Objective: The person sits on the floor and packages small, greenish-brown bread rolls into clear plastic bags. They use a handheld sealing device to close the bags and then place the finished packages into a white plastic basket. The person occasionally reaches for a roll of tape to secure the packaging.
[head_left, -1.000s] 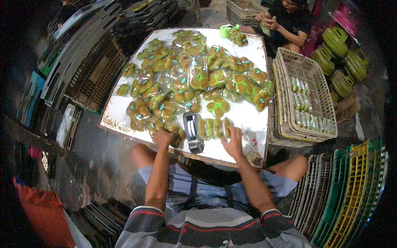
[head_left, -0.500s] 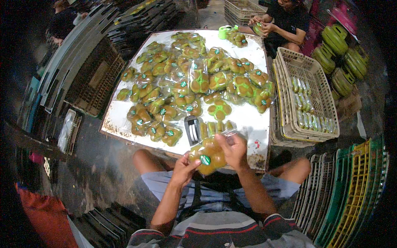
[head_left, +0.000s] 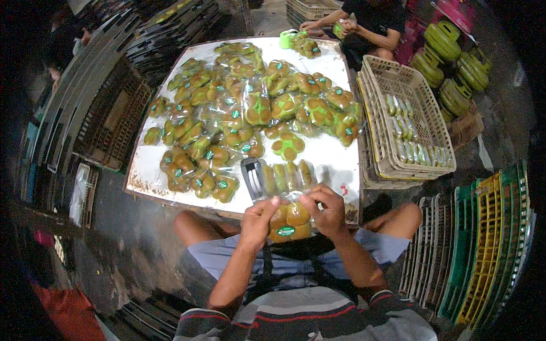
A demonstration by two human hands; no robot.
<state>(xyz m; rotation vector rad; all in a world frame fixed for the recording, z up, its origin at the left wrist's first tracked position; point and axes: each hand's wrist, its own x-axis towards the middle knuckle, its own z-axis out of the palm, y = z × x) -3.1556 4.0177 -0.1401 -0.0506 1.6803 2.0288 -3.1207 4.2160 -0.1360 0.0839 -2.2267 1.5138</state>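
Over my lap, at the table's near edge, I hold a clear bag of brown bread buns point(head_left: 291, 215) with a green oval label facing up. My left hand point(head_left: 259, 223) pinches the bag's upper left, and my right hand point(head_left: 325, 211) pinches its upper right, with both thumbs on the plastic. Just beyond the bag, a row of long green-brown rolls point(head_left: 289, 176) lies on the white table. To their left is a black tape dispenser point(head_left: 253, 177). A flower-shaped green and brown bun point(head_left: 288, 146) lies farther back.
Many bagged buns point(head_left: 227, 108) are heaped across the white table point(head_left: 335, 165). Stacked cream crates point(head_left: 392, 165) holding wrapped rolls stand at the right. A co-worker point(head_left: 369, 28) sits at the far right, holding a green item. Coloured crates point(head_left: 478, 250) stand lower right, and green gas cylinders point(head_left: 443, 42) behind.
The bag has turned from tilted to nearly straight. My left hand has moved up to its top edge, close to my right hand. The whole view has shifted slightly.
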